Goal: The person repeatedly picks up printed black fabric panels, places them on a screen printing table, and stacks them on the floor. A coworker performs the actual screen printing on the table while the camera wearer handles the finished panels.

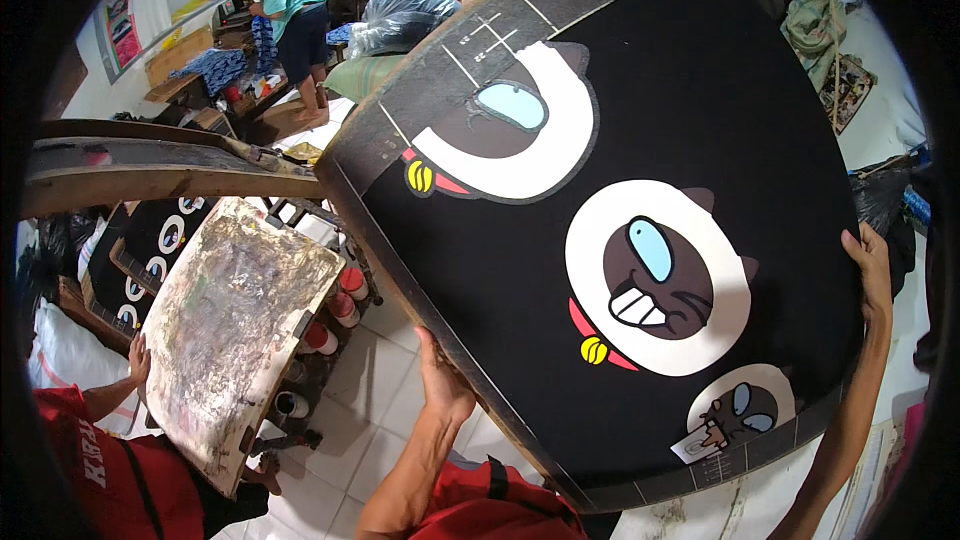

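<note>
A large dark board (402, 140) is held up at a tilt in front of me, with black fabric (480, 270) lying flat across it. Cat faces are printed on the fabric: a big one in the middle (660, 280), another at the upper left (500, 125) and a smaller one (742, 402) toward the lower right. My left hand (445, 385) grips the board's lower left edge, thumb upward. On the opposite edge, my right hand (872, 270) has hold of the board, its thumb toward the fabric and its other fingers partly hidden.
At left, a co-worker in red (110, 470) rests a hand on a paint-crusted panel (235, 325). Red-lidded paint pots (345, 308) stand beside it. Printed black pieces (150, 260) lie behind. Farther back, a person in teal (292, 0) stands near a plastic-wrapped bundle (405, 18).
</note>
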`<state>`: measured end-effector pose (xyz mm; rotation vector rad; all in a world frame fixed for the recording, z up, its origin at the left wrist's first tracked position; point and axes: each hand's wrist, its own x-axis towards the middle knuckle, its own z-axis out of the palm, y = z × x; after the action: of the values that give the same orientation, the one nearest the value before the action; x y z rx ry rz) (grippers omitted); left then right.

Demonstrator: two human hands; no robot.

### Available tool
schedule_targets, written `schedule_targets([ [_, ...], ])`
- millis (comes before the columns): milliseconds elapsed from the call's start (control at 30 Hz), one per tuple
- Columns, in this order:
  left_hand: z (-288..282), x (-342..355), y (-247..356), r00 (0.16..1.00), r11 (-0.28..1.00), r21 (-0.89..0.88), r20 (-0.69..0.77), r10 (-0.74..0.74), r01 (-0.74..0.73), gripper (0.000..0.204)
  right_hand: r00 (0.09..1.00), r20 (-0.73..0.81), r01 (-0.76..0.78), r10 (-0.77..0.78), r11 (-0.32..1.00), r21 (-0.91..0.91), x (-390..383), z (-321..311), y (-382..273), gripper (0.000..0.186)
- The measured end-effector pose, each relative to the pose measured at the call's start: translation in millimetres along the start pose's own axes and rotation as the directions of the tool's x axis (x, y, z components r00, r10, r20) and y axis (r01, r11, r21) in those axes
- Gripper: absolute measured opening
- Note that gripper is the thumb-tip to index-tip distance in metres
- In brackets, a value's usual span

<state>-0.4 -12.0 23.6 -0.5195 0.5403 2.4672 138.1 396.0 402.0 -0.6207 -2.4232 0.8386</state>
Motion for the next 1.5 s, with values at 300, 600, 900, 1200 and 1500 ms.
schedule_targets([
  [300, 1.1, 10.7, 6.6, 1.000, 1.000, 0.028, -0.007, -0.002, 0.002, 0.069, 0.963, 0.268, -0.039, 0.016, 0.996, 0.080, -4.5, -2.7, -11.2, 0.046],
  [600, 0.8, 38.4, 8.4, 0.998, 0.985, 0.158, 0.012, -0.069, 0.066, 0.097, 0.955, 0.281, -0.139, 0.097, 0.982, 0.132, -5.2, -6.1, 3.5, 0.048],
  [900, 13.1, 53.1, 7.1, 0.984, 0.979, 0.166, 0.109, -0.141, 0.122, 0.093, 0.959, 0.258, -0.164, 0.121, 0.975, 0.150, -12.5, -13.2, 10.6, 0.048],
  [1200, 15.5, 55.8, 5.4, 0.988, 0.979, 0.178, 0.098, -0.120, 0.101, 0.090, 0.966, 0.227, -0.159, 0.127, 0.979, 0.130, -16.1, -17.3, 14.3, 0.046],
  [1500, -2.4, 104.8, -25.4, 0.986, 0.950, 0.303, 0.111, -0.121, 0.083, 0.096, 0.976, 0.102, -0.177, 0.192, 0.974, -0.140, -11.8, -20.3, 4.7, 0.062],
])
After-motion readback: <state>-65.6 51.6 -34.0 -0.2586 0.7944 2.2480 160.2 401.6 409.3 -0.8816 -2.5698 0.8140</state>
